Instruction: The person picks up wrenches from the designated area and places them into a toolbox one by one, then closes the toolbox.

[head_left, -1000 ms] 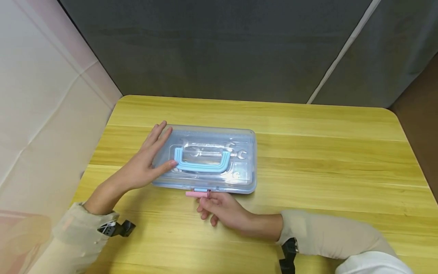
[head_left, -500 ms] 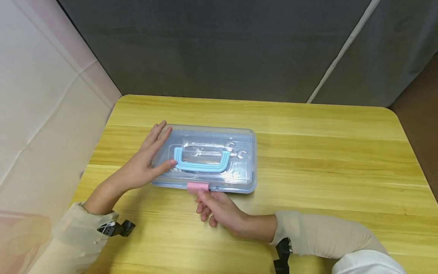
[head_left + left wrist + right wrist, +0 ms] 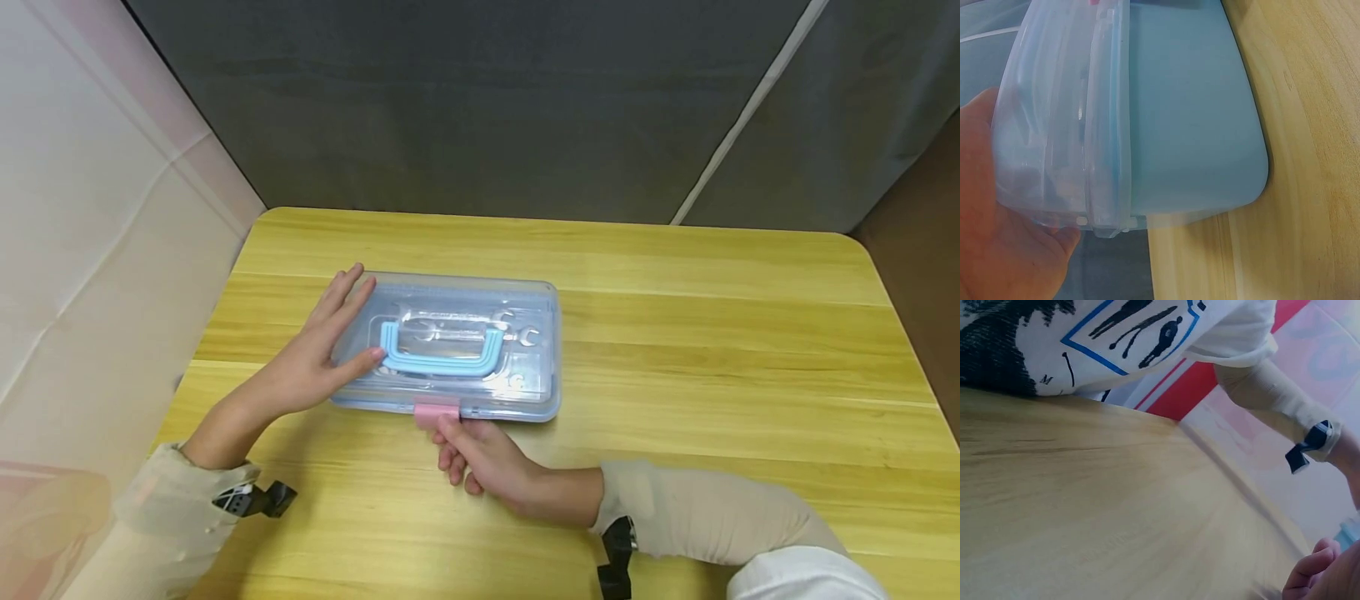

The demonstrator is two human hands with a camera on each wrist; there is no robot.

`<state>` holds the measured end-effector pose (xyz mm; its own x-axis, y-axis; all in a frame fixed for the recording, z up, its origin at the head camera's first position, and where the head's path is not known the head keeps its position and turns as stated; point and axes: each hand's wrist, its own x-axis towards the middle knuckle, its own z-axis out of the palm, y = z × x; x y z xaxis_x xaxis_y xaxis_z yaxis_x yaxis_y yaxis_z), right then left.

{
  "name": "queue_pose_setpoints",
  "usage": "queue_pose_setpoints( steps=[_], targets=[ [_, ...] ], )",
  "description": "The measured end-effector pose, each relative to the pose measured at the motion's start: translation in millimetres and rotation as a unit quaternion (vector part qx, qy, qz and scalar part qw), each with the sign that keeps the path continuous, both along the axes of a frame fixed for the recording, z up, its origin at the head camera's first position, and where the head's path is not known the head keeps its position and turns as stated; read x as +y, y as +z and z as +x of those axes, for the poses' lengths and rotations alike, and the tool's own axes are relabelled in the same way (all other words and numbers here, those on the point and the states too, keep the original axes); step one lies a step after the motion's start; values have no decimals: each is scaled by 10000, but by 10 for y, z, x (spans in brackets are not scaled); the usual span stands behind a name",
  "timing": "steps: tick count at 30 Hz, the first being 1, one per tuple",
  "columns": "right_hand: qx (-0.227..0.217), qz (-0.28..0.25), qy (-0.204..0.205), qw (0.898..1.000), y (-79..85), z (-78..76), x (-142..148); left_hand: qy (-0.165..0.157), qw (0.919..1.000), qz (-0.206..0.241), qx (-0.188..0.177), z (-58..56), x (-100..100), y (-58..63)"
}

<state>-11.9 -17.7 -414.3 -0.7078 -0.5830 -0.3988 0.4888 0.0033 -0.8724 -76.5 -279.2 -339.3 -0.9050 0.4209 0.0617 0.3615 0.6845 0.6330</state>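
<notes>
A clear, blue-tinted plastic toolbox lies on the table with its lid down. A light blue handle is folded flat on top. Through the lid, wrenches show. My left hand rests on the box's left end, fingers straight and spread, thumb by the handle. In the left wrist view it lies against the clear lid, above the blue base. At the front edge, my right hand pinches the right end of a pink latch. The fingers behind the latch are partly hidden.
The wooden table extends to the right of the box and behind it. A dark grey curtain hangs behind the table, and a pale sheet stands along the left. Black wrist mounts sit on both sleeves.
The pink latch, seen edge-on and sticking out from the front a second ago, has swung up against the lid's rim. My right hand moved with it. The left hand stays put.
</notes>
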Motion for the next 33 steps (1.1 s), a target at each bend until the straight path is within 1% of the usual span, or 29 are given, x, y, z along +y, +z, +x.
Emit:
queue_pose_setpoints(
  steps=[3, 7, 11, 18, 24, 29, 33],
  targets=[
    [119, 44, 15, 9999, -33, -20, 18, 11, 10000, 9, -23, 0, 5, 13],
    [67, 45, -1, 10000, -58, -31, 29, -4, 10000, 27, -39, -3, 8, 17],
    [-7, 84, -109, 9999, -68, -36, 22, -81, 9999, 81, 17, -10, 11, 28],
    [83, 206, -293, 9993, -70, -40, -19, -142, 9998, 52, 121, -20, -5, 39],
    [-133, 250, -390, 9988, -55, -35, -46, -154, 9997, -20, 164, -10, -23, 27],
    [-307, 482, -479, 9972, -56, -23, -71, -141, 9997, 49, 208, 0, -23, 17],
    [-386, 595, -533, 9961, -74, -14, -76, -90, 9996, 18, 268, -1, -12, -1]
  ],
)
